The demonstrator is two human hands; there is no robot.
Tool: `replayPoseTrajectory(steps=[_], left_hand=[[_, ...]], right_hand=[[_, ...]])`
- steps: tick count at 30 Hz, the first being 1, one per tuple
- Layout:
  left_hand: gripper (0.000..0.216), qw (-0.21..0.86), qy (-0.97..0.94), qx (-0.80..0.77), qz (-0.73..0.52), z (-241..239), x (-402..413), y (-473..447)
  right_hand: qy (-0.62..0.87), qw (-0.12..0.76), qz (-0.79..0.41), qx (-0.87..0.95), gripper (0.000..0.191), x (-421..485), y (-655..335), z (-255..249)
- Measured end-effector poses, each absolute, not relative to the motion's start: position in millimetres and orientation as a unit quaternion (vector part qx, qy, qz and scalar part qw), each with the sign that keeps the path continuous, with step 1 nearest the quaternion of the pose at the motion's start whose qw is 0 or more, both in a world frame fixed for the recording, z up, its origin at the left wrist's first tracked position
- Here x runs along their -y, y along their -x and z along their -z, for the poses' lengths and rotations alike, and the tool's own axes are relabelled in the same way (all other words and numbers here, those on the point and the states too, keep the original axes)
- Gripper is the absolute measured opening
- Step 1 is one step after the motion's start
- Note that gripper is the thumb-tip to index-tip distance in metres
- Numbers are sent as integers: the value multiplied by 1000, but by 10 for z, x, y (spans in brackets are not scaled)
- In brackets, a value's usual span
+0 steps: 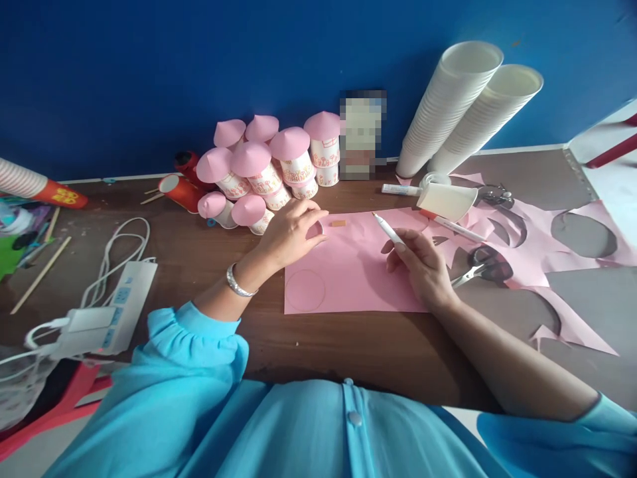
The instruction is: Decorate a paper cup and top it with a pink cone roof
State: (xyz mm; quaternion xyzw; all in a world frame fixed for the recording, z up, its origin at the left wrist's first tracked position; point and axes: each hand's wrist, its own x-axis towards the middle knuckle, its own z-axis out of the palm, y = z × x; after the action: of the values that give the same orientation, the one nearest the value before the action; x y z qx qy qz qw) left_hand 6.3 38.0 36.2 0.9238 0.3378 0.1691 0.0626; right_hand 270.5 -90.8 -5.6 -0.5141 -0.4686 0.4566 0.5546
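Note:
My right hand grips a white marker, its coloured tip pointing up and to the left over a sheet of pink paper. At the sheet's upper left, my left hand curls its fingers around a round thing with a pale rim, mostly covered by the hand. A thin drawn circle shows in the sheet's lower left corner. Between the hands, a small orange-brown piece lies on the paper.
Several decorated paper cups with pink cone roofs stand behind my left hand. Tall stacks of white cups lean against the blue wall. Scissors, pink offcuts and a cup on its side lie right; a power strip lies left.

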Motion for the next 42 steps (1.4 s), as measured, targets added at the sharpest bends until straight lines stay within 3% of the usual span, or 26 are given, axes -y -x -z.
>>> replayPoseTrajectory(steps=[6, 10, 14, 18, 28, 42], left_hand=[[8, 57, -932, -333, -132, -199, -535, -419], [5, 105, -920, -326, -190, -194, -503, -341], [21, 85, -928, -321, -168, -203, -473, -298], [10, 56, -939, -307, -142, -164, -504, -391], [9, 214, -887, -302, -275, -249, -304, -292], [8, 233, -905, -230, -272, -303, -263, -327]], right_hand=[[544, 528, -441, 480, 28, 924, -2730, 20], [556, 525, -440, 471, 29, 926, -2752, 0], [556, 520, -446, 471, 27, 897, -2765, -6], [561, 519, -441, 470, 26, 889, -2769, 15], [578, 474, -352, 563, 19, 914, -2796, -16], [560, 428, -218, 675, 21, 939, -2811, 13]])
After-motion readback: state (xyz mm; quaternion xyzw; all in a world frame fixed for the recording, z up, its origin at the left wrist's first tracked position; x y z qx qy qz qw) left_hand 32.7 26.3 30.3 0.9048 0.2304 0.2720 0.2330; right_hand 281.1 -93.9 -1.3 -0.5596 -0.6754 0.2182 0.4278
